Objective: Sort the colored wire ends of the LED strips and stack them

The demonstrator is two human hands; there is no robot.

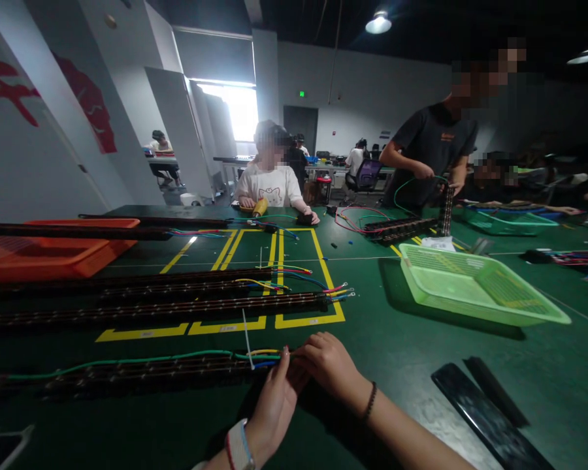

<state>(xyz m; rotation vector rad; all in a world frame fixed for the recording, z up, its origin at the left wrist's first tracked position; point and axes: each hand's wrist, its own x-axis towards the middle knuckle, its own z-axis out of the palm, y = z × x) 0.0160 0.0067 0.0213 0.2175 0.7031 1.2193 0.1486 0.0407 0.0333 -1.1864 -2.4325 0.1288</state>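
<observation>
A dark cable chain [142, 373] lies along the near left of the table, with a green wire [142, 358] running over its top. Yellow and blue wires [263, 364] come out of its right end and pass into my hands. A white cable tie [247, 339] stands up from that end. My left hand [279, 395] is closed round the wires, thumb on top. Against it, my right hand [329, 364] pinches at the wire ends, which its fingers mostly hide.
Beyond lie more cable chains [166, 305] with lugged wires, over yellow tape outlines [318, 320]. A green basket [485, 307] stands right, an orange tray [53, 261] left. Dark flat strips [485, 405] lie near right. Two co-workers [274, 183] work across the table.
</observation>
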